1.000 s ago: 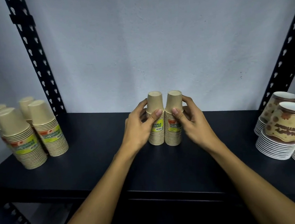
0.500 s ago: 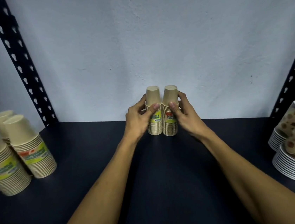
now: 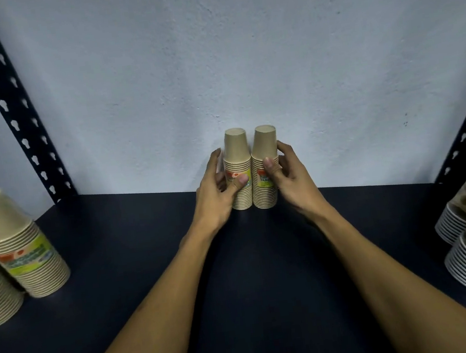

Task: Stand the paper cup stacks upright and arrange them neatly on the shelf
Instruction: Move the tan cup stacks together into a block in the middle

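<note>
Black shelf [image 3: 266, 274] carries two upright kraft cup stacks at its back against the wall — left hand [image 3: 216, 195] grips the left stack [image 3: 237, 158], right hand [image 3: 290, 178] grips the right stack [image 3: 263, 149] — the stacks touching.

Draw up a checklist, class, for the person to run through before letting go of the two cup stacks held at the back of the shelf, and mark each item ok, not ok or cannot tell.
1. Left stack upright, rims down on the shelf: ok.
2. Right stack upright: ok, with a slight lean.
3. The two stacks side by side and touching: ok.
4. Left hand and right hand each grip their stack: ok.
5. Stacks pushed against the wall: cannot tell.
6. Brown stacks at the left standing: ok.
</note>
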Action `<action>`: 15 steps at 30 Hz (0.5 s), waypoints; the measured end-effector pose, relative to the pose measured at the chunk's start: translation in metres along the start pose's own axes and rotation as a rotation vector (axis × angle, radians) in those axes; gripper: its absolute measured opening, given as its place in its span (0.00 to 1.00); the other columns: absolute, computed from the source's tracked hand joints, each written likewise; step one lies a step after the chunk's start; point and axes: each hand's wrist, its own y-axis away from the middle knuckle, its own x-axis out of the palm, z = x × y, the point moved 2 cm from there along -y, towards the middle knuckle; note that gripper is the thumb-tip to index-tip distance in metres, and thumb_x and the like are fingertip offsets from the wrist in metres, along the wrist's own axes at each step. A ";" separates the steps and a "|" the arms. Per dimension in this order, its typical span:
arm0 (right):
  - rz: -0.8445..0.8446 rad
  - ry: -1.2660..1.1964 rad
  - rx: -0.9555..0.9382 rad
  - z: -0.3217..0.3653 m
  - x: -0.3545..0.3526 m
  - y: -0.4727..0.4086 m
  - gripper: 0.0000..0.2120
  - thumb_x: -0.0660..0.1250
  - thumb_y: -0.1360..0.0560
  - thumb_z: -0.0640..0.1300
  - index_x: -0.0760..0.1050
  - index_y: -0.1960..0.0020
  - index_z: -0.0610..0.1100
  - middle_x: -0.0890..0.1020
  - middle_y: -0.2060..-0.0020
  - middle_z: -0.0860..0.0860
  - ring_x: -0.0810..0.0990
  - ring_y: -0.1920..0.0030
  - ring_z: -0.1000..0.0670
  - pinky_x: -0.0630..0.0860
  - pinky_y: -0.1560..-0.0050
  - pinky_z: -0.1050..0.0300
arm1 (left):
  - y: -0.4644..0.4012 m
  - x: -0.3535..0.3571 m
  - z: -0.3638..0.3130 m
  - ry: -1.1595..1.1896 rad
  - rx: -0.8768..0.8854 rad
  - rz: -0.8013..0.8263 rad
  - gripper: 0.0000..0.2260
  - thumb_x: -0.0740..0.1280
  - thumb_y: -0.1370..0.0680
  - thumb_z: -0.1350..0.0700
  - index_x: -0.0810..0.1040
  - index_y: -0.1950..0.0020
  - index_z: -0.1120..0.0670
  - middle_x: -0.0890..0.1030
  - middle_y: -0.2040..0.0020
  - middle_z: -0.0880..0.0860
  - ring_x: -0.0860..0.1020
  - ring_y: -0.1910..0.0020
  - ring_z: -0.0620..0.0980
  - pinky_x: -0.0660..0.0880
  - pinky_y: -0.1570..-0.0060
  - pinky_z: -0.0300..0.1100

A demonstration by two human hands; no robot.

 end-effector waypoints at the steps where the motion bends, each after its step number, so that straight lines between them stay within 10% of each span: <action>1: 0.007 0.009 0.017 -0.004 -0.001 0.002 0.24 0.64 0.18 0.46 0.62 0.24 0.49 0.78 0.33 0.48 0.80 0.39 0.59 0.79 0.45 0.66 | 0.000 -0.002 0.005 -0.007 -0.034 -0.002 0.37 0.76 0.27 0.45 0.63 0.23 0.47 0.79 0.31 0.52 0.78 0.34 0.47 0.76 0.34 0.53; 6: 0.085 0.113 0.125 -0.027 -0.007 0.009 0.32 0.73 0.23 0.40 0.63 0.25 0.46 0.78 0.32 0.48 0.79 0.34 0.52 0.77 0.33 0.50 | 0.003 0.000 0.014 -0.121 -0.116 0.029 0.32 0.79 0.29 0.58 0.69 0.29 0.56 0.78 0.32 0.53 0.78 0.34 0.50 0.75 0.33 0.49; 15: 0.087 0.235 0.134 -0.030 -0.003 0.007 0.29 0.73 0.24 0.37 0.65 0.28 0.45 0.79 0.35 0.51 0.78 0.34 0.52 0.75 0.32 0.50 | 0.006 0.001 0.008 -0.216 -0.116 0.015 0.32 0.78 0.28 0.58 0.69 0.27 0.55 0.78 0.31 0.53 0.77 0.34 0.48 0.71 0.39 0.36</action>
